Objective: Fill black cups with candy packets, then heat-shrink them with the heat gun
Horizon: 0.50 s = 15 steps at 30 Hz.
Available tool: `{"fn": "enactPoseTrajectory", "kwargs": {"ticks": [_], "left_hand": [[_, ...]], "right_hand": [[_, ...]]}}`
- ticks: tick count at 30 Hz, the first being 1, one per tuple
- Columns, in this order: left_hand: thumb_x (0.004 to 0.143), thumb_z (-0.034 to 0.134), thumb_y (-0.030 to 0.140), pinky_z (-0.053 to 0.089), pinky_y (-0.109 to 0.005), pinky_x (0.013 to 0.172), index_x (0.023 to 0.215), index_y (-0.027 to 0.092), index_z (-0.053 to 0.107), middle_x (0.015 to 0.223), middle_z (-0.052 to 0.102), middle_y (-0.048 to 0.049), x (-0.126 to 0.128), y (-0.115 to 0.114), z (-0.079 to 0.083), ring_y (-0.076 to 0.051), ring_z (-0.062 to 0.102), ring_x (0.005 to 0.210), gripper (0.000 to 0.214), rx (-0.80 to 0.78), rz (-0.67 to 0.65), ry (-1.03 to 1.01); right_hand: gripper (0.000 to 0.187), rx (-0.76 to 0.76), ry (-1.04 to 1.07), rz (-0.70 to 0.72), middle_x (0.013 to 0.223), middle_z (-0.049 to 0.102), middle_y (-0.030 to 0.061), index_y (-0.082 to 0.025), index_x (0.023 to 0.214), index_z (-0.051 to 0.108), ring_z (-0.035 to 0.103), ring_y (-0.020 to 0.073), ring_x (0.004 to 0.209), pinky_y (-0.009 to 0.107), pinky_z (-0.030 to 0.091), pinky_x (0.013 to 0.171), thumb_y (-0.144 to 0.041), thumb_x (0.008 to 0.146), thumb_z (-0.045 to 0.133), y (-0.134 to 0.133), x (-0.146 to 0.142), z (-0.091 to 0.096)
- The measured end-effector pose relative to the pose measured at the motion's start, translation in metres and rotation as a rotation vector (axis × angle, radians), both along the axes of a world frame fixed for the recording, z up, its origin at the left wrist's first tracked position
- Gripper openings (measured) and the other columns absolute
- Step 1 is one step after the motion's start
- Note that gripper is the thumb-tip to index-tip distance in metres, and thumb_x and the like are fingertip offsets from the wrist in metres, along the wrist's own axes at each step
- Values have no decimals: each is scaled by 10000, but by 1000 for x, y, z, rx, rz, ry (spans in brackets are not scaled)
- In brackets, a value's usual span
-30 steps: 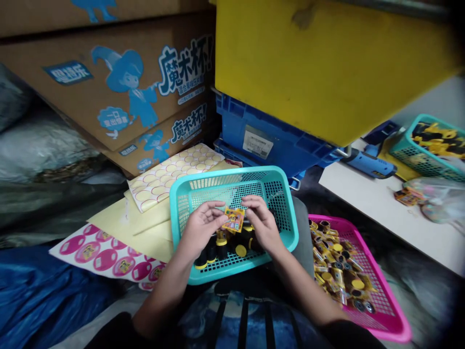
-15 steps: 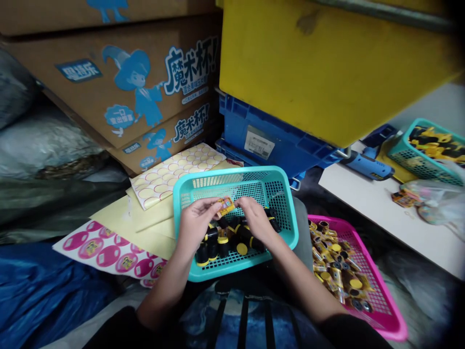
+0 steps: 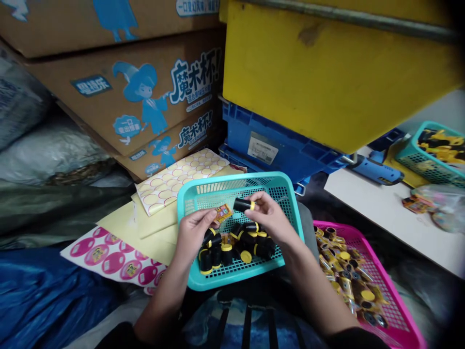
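My left hand point(image 3: 196, 230) pinches a small orange-and-yellow printed label point(image 3: 223, 212) between thumb and fingers. A small black canister with a yellow end point(image 3: 241, 205) lies sideways in the fingers of my right hand point(image 3: 271, 218), just right of the label and apart from it. Both hands are over a turquoise mesh basket point(image 3: 241, 177). Below them in the basket lie several more black-and-yellow canisters point(image 3: 226, 254), some upright and some on their sides.
Right of the basket, a pink basket point(image 3: 395, 300) holds many wrapped canisters. Sticker sheets point(image 3: 109, 257) lie to the left. Cardboard boxes point(image 3: 90, 111) and yellow and blue crates point(image 3: 283, 63) stand behind. A white surface point(image 3: 392, 218) carries a blue tool point(image 3: 378, 169) and another turquoise basket point(image 3: 410, 152).
My right hand has risen from the basket's canisters and moved right, and a black canister now shows in its fingers. My left hand keeps the label. The whole view has shifted slightly.
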<state>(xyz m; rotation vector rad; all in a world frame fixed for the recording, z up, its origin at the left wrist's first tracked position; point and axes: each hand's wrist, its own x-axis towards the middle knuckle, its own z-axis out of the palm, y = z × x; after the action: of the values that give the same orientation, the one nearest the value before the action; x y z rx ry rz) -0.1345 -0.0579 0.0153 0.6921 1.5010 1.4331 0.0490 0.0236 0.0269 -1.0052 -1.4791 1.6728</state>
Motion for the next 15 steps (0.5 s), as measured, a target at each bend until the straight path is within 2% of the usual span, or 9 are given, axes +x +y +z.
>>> {"fn": "enactPoseTrajectory", "kwargs": {"ticks": [2,5,10,15], "left_hand": [[705,737,427,519,-222,576,804,163,758,669,718,-24,1,0,-1,-126,637,554,282,28,-41,12],[716,729,432,526,-228,581,815,167,762,697,728,-32,2,0,-2,-126,638,551,285,59,-78,8],[718,731,429,559,-269,596,911,170,758,888,751,-76,0,-2,-2,-149,661,599,324,57,-67,-36],[714,735,422,587,-299,649,881,177,763,903,752,-85,-2,-1,-1,-197,694,742,299,61,-157,-14]], "right_hand": [[316,-18,125,-11,958,565,4,-221,904,532,546,123,829,251,448,721,-281,692,757,3,9,15],[320,-15,151,68,887,563,-9,-237,979,588,536,101,781,225,437,687,-288,715,762,4,14,24],[253,-76,69,210,760,572,-25,-218,944,641,521,73,642,200,414,588,-329,742,747,7,15,18],[286,-111,-5,249,750,609,-6,-195,961,648,552,92,611,245,461,598,-382,757,720,10,15,13]]}}
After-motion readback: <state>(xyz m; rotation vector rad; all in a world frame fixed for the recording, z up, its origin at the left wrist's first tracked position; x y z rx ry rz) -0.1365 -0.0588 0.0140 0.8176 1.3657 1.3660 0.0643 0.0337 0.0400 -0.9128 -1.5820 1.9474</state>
